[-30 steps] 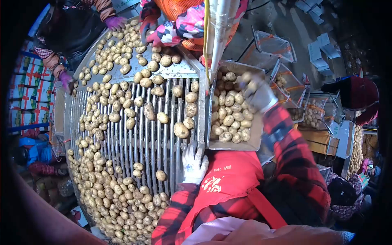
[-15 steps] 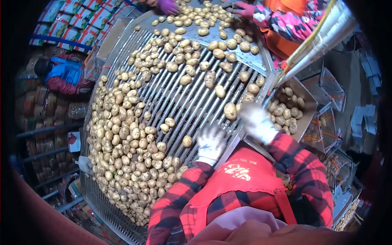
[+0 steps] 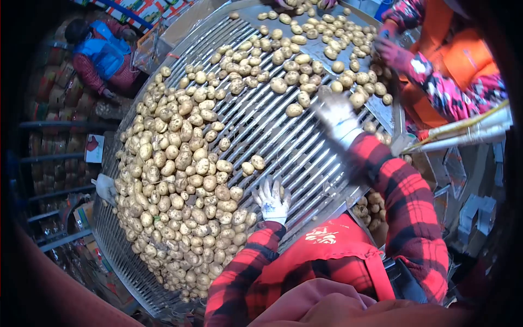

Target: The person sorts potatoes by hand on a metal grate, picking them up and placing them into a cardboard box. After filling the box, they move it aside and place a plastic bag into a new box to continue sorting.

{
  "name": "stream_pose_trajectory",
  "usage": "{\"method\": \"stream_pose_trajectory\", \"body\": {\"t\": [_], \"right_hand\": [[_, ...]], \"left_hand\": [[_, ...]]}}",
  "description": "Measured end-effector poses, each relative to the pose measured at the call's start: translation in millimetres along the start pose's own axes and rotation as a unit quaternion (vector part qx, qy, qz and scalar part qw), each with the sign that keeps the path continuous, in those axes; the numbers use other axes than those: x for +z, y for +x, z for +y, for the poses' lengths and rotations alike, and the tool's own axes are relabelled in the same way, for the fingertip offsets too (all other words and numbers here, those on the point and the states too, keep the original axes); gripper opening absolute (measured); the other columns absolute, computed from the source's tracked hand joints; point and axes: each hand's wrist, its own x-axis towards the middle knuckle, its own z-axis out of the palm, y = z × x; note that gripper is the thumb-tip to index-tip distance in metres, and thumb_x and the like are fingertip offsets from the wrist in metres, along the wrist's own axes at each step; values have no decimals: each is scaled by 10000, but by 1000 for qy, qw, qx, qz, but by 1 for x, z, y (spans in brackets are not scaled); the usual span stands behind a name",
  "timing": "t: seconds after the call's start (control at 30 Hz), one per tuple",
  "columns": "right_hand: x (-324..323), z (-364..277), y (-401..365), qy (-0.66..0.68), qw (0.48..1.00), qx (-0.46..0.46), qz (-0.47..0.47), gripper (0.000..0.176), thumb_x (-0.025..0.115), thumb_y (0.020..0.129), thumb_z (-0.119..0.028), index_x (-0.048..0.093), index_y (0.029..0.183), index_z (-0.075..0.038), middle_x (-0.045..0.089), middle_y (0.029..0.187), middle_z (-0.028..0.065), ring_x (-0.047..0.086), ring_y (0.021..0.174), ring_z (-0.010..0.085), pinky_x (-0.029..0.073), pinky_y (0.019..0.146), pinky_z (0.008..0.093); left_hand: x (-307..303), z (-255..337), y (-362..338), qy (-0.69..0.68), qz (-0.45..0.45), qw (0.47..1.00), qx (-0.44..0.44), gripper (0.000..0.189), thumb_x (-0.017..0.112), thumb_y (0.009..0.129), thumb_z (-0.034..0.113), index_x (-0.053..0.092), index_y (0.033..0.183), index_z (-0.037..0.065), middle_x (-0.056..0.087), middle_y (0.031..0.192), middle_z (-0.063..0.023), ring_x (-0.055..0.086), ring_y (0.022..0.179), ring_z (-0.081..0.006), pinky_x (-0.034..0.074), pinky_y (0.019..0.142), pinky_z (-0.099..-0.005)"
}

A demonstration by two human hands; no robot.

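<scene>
My left hand (image 3: 272,205), in a white glove, lies over the metal bar rack (image 3: 283,147) with its fingers spread. A potato peeks out at its fingertips, partly covered by them. Two loose potatoes (image 3: 257,162) sit just beyond. My right hand (image 3: 336,115), gloved too and smeared by motion, reaches across the rack's far right side. Closest to it are a few potatoes (image 3: 295,110) on the bars; whether it holds one I cannot tell. A big heap of potatoes (image 3: 180,180) covers the rack's left side.
A co-worker's gloved hands (image 3: 393,52) are at the far right edge, near potatoes on a flat metal plate (image 3: 376,111). Another person in a blue vest (image 3: 106,49) is at the far left. A box of potatoes (image 3: 376,210) stands beside my apron (image 3: 327,240).
My view has turned, shifting the rack. My right hand has gone from the rack's near right edge, by the box, to the far potatoes. My left hand stays low over the bars, now at a potato.
</scene>
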Motion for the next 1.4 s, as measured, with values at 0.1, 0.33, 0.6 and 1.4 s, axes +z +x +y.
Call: {"method": "stream_pose_trajectory", "body": {"t": [0.1, 0.33, 0.6, 1.4], "right_hand": [[54, -68, 17, 84, 986, -129, -66, 422, 582, 855, -147, 607, 1274, -183, 540, 1422, 139, 449, 1395, 379, 298, 1168, 652], [91, 40, 65, -19, 997, -60, -52, 429, 657, 754, -110, 638, 1183, -133, 586, 1356, 104, 472, 1354, 349, 278, 1179, 628], [120, -22, 158, -26, 999, 38, -18, 213, 614, 854, -169, 688, 1051, -138, 681, 915, 96, 664, 951, 309, 479, 800, 507], [-8, 77, -17, 86, 879, 467, -50, 616, 662, 827, -220, 528, 1422, -131, 641, 1235, 270, 615, 1179, 430, 499, 1003, 489]], "left_hand": [[8, 0, 4, 1, 8, 1000, -6, 555, 716, 867, 314, 566, 1388, 192, 482, 1468, -107, 403, 1411, -344, 192, 1174, -699], [2, 0, 3, -16, -17, 1000, -18, 544, 745, 852, 303, 588, 1367, 224, 495, 1469, -66, 405, 1416, -317, 215, 1179, -668], [5, -3, 5, -17, 4, 1000, 20, 546, 729, 869, 297, 547, 1368, 174, 504, 1452, -95, 439, 1388, -351, 239, 1166, -681], [10, 88, 117, -149, -8, 983, 108, 543, 690, 895, 259, 554, 1402, 119, 513, 1436, -185, 462, 1331, -412, 336, 1128, -559]]}}
